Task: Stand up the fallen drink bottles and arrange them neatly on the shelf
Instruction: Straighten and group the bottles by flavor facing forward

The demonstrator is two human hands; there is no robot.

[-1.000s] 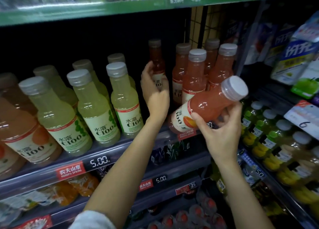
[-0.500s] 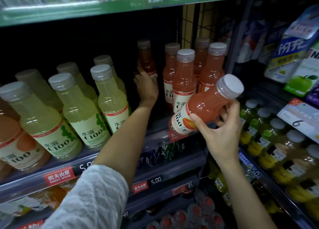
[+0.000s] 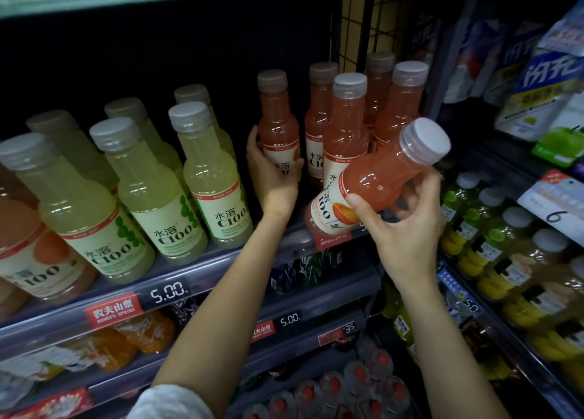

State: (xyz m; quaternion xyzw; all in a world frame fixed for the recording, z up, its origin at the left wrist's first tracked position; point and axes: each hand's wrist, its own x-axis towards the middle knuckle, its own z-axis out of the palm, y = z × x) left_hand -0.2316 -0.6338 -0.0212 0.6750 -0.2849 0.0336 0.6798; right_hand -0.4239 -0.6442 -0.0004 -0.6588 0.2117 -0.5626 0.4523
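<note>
A: What are the two hands doing?

B: The left hand [image 3: 274,178] reaches deep into the shelf [image 3: 202,279] and grips an upright pink bottle [image 3: 278,124] low on its label, thumb on the left side and fingers curled round the right. That bottle stands alone, a little left of the other pink ones.

A: And the right?

B: The right hand [image 3: 401,225] holds a second pink bottle, the tilted bottle [image 3: 376,181], in front of the shelf edge. Its white cap points up and to the right, its base down and to the left, near the red brand tag on the shelf lip. The thumb lies across the label and the fingers wrap underneath.

A: Where are the rest of the pink drinks?

B: A cluster of upright pink bottles [image 3: 347,127] stands at the right end of the same shelf, two rows deep, just behind the tilted one.

A: What sits to the left?

B: Pale green bottles [image 3: 148,178] stand upright in rows, and at the far left edge an orange bottle [image 3: 31,248] is partly cut off. A price tag [image 3: 169,290] reading 5.00 is clipped to the shelf front below them.

A: Anything else nearby?

B: Lower shelves hold more drinks, blurred, and a side rack on the right carries small yellow-green bottles [image 3: 493,248]
</note>
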